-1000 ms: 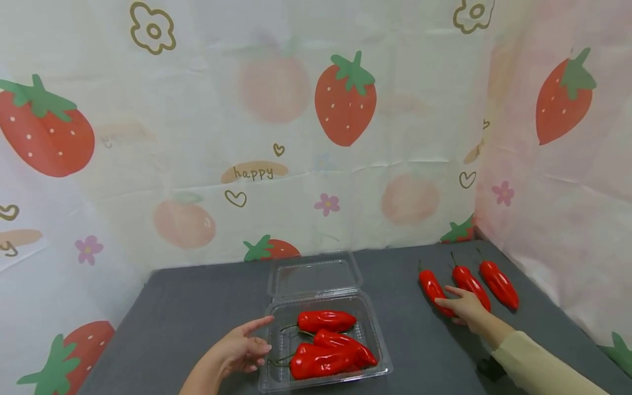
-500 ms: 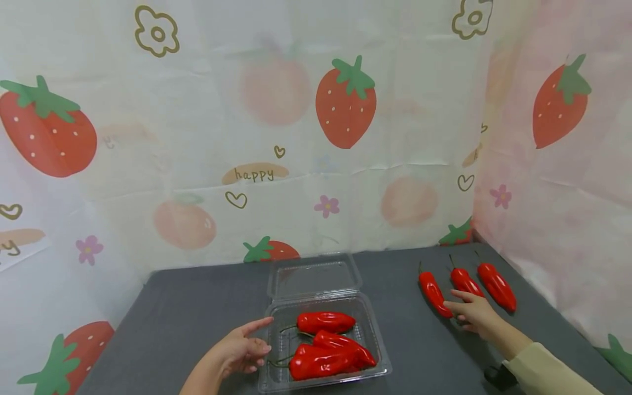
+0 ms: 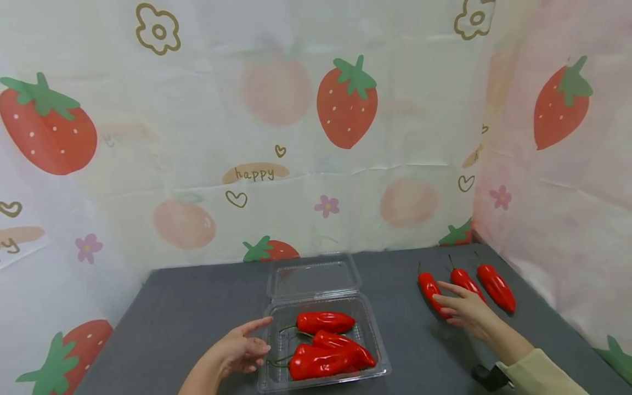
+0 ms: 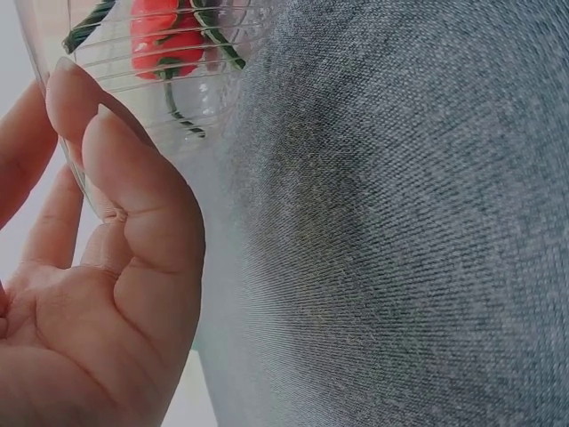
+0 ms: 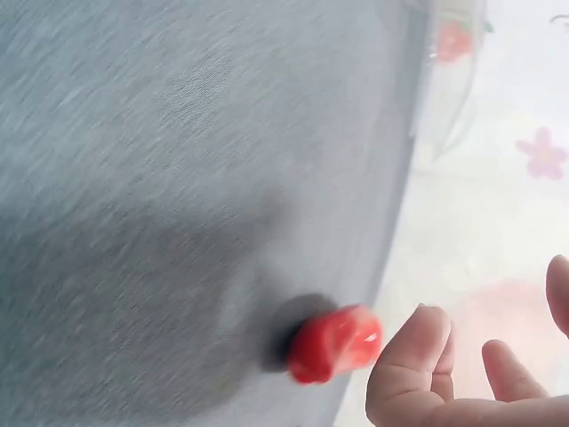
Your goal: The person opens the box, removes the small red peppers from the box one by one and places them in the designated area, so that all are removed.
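From the head camera, my left hand (image 3: 242, 348) rested at the left wall of the clear plastic box (image 3: 371, 336), forefinger stretched toward its rim, the other fingers loosely bent and holding nothing. Three red peppers (image 3: 326, 351) lay inside the box, and its lid (image 3: 314, 275) lay flat behind it. My right hand (image 3: 461, 308) hovered with straight fingers over the near ends of the leftmost pepper (image 3: 430, 291) and the middle pepper (image 3: 463, 281) of a row on the grey table (image 3: 187, 307); the outer pepper (image 3: 496, 286) lay just beside. I could not tell whether my fingers touched any.

From the left wrist, my fingers (image 4: 133, 200) lay against the ribbed box wall (image 4: 191, 98).

From the right wrist, my fingertips (image 5: 418, 356) were uncurled just beside a red pepper's tip (image 5: 336, 342), gripping nothing.
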Demonstrator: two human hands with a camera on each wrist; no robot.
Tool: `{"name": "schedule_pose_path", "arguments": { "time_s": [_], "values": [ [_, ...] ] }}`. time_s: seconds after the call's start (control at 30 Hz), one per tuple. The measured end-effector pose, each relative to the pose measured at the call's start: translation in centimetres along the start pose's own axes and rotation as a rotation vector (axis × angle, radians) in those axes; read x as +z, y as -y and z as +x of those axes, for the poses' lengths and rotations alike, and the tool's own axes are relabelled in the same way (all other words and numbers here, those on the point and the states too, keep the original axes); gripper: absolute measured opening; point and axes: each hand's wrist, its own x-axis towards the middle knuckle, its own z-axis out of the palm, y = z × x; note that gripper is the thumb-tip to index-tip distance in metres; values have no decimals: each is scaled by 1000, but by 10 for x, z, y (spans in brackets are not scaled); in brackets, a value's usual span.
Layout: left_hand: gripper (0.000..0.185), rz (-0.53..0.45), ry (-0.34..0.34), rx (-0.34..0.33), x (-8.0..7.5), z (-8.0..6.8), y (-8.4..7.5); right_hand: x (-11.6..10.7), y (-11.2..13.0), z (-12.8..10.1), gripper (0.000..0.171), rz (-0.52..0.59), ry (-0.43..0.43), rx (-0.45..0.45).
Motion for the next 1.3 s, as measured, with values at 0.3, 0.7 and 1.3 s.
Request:
{"name": "schedule_pose_path", "arguments": {
  "time_s": [0.3,0.7,1.3],
  "values": [
    [71,8,-9,-15,0,1,0,15,9,-4,72,97,80,-41],
    [69,29,-32,-22,0,0,-1,42,17,-5,64,131,188,-60],
    [69,19,-46,-25,1,1,0,73,23,-7,59,158,401,-128]
  ]
}}
